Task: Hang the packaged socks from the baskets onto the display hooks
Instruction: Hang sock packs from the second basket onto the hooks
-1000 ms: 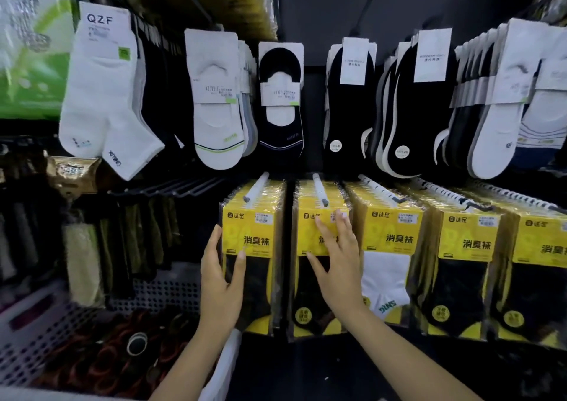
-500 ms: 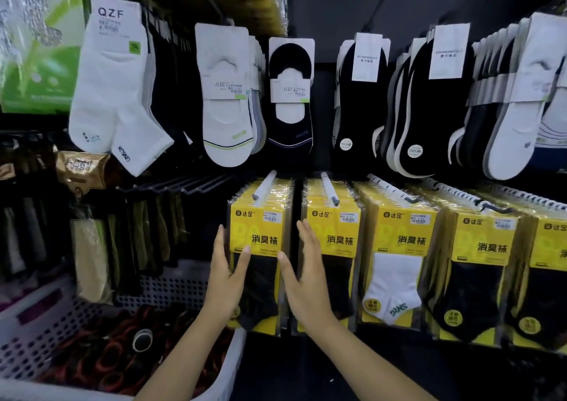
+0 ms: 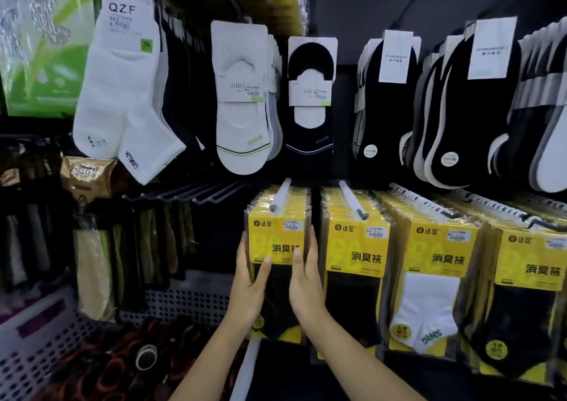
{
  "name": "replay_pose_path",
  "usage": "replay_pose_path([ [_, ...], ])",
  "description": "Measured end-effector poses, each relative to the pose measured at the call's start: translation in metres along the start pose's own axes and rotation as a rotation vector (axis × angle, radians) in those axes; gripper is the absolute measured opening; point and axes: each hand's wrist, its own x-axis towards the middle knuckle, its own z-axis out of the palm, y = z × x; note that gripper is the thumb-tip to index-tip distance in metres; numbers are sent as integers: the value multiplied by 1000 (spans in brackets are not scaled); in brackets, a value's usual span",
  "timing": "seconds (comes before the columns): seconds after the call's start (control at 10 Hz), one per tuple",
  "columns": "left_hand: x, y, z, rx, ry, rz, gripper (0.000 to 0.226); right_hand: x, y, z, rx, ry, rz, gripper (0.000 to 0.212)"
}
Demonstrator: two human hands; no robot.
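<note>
A stack of yellow-carded sock packs (image 3: 277, 232) with black socks hangs on a white hook (image 3: 279, 195), leftmost in the lower row. My left hand (image 3: 248, 281) lies along the stack's left edge, fingers straight up and thumb across the front. My right hand (image 3: 306, 278) presses flat against the stack's right edge, fingers straight. The stack sits between both palms. A second stack of the same packs (image 3: 357, 247) hangs on the neighbouring hook (image 3: 352, 199), untouched.
More yellow packs, one with white socks (image 3: 429, 308), fill the hooks to the right. Loose white and black socks (image 3: 242, 100) hang in the row above. Bare dark hooks (image 3: 196, 193) jut out on the left. A perforated basket (image 3: 36, 339) of dark items sits lower left.
My right hand left the second stack and moved left to the first stack's right edge. My left hand rose and closed in on its left edge.
</note>
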Motion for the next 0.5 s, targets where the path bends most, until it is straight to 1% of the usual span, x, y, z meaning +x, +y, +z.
replay_pose_path([
  [0.2, -8, 2, -5, 12, 42, -20, 74, -7, 1, 0, 18, 1, 1, 56],
  [0.3, -23, 8, -10, 30, 98, -21, 71, -18, -9, -2, 19, -22, -3, 61],
  [0.4, -47, 11, -23, 76, 197, -61, 65, -34, -27, -4, 44, -54, -16, 65],
  [0.5, -105, -4, -13, 52, 337, -152, 51, -60, -51, -21, 79, -111, -55, 57],
])
